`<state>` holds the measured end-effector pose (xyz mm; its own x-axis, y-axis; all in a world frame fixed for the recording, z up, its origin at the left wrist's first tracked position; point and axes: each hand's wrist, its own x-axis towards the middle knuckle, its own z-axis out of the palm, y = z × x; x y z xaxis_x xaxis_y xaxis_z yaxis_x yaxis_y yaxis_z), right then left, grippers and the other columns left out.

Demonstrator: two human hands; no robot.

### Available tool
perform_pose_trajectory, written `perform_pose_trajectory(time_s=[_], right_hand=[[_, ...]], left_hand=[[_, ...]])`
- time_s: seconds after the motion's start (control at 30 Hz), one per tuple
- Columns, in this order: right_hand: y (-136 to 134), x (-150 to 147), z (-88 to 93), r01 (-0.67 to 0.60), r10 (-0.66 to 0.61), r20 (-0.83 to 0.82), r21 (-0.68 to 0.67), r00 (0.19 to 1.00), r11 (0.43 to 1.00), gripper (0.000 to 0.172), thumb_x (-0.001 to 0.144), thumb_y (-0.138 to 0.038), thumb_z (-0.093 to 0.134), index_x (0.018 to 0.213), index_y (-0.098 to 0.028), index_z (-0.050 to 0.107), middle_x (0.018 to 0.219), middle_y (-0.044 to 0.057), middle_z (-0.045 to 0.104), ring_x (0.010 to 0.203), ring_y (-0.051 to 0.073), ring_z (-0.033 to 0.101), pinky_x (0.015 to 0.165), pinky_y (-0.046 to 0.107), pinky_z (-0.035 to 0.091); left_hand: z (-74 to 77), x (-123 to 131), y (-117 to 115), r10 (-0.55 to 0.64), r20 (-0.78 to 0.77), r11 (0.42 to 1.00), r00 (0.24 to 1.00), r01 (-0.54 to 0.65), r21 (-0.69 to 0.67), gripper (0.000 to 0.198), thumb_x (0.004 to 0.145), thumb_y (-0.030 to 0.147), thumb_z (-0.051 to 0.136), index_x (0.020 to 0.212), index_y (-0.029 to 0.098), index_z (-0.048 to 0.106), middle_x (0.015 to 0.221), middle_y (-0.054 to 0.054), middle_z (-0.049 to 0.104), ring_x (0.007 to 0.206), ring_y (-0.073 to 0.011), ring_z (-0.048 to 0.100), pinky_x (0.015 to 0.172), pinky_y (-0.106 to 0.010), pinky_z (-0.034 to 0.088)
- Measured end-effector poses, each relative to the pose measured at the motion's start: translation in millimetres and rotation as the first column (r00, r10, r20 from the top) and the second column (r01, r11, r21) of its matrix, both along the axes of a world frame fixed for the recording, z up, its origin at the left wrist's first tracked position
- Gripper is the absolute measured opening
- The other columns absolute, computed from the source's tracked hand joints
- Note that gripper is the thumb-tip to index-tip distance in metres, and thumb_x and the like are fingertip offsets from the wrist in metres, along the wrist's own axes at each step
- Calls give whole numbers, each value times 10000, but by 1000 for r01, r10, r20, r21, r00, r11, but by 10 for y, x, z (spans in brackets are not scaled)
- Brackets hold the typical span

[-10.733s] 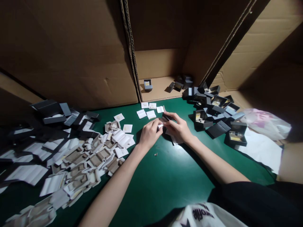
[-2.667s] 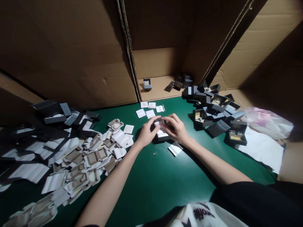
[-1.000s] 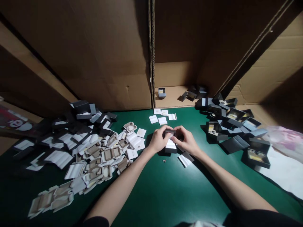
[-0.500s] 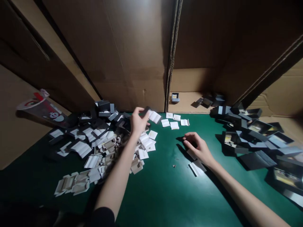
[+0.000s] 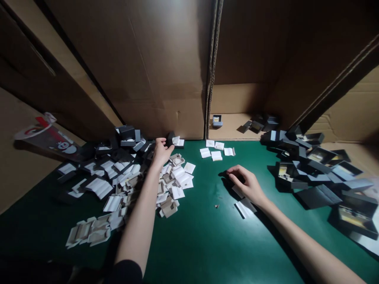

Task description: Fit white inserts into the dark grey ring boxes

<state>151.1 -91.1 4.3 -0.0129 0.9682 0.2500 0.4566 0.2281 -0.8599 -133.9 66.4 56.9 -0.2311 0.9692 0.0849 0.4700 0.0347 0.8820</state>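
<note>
My left hand (image 5: pixel 161 153) hovers over the back of a pile of small black boxes and white paper inserts (image 5: pixel 177 173). Its thumb is spread from the fingers and nothing shows in it. Just right of its thumb, against the cardboard wall, stands a small black box (image 5: pixel 180 146) with white folded paper on it. My right hand (image 5: pixel 244 182) rests low over the green table, fingers loosely curled, a gap between thumb and forefinger. Beneath that hand lies a white folded card (image 5: pixel 245 208), partly covered by it.
Open dark boxes with pale inserts (image 5: pixel 321 156) crowd the right side. Several white cards (image 5: pixel 216 156) lie at the back middle. A plastic cup (image 5: pixel 56 144) leans at far left. Cardboard walls (image 5: pixel 166 79) enclose the back, and one small box (image 5: pixel 217 121) sits on a cardboard ledge.
My left hand has let go of the black box with white paper, which now stands by the back wall, and has drawn left. My right hand has hardly moved.
</note>
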Motion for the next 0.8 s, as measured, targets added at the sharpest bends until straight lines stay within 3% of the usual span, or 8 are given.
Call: perform_pose_trajectory(time_s=[0.07, 0.17, 0.3, 0.4, 0.6, 0.8], right_hand=[[12, 9, -8, 54, -53, -4, 41, 999, 998, 165, 905, -340, 497, 942, -207, 587, 914, 38, 625, 803, 183, 583, 726, 314, 449], [65, 83, -46, 166, -171, 38, 108, 985, 980, 151, 893, -322, 505, 940, -207, 590, 931, 43, 633, 872, 205, 593, 786, 341, 448], [163, 284, -110, 252, -283, 141, 204, 949, 946, 160, 868, -295, 519, 986, -206, 581, 999, 64, 626, 946, 233, 584, 840, 385, 448], [200, 422, -132, 310, -376, 180, 311, 909, 898, 148, 870, -273, 498, 975, -204, 577, 1007, 78, 615, 980, 243, 570, 865, 406, 447], [226, 610, -133, 330, -458, 253, 419, 852, 846, 124, 858, -229, 489, 947, -205, 572, 998, 87, 614, 984, 251, 572, 876, 425, 458], [244, 746, -112, 310, -603, 424, 579, 676, 754, 204, 846, -203, 486, 1033, -180, 564, 1168, 133, 559, 1101, 273, 520, 954, 449, 420]], left_hand=[[70, -14, -47, -67, -207, 998, 976, 69, 0, 360, 721, 195, 666, 1041, 167, 504, 1126, -107, 539, 952, -208, 611, 892, -375, 474], [170, -43, -127, -269, -477, 963, 837, 246, -111, 364, 758, 318, 633, 1076, 168, 539, 1113, -116, 561, 987, -239, 600, 879, -359, 467], [239, -52, -202, -544, -540, 839, 642, 396, -374, 549, 706, 454, 652, 1172, 184, 544, 1136, -118, 572, 1053, -283, 578, 867, -344, 465], [259, -26, -224, -636, -568, 772, 523, 415, -482, 591, 689, 447, 645, 1212, 197, 532, 1200, -121, 550, 1135, -303, 536, 921, -350, 438], [266, 12, -227, -693, -539, 720, 479, 426, -548, 592, 750, 398, 579, 1292, 189, 467, 1255, -130, 520, 1187, -296, 500, 951, -347, 423], [254, 97, -249, -718, -542, 696, 437, 479, -535, 472, 811, 307, 507, 1267, 190, 488, 1281, -123, 510, 1189, -274, 496, 991, -354, 395]])
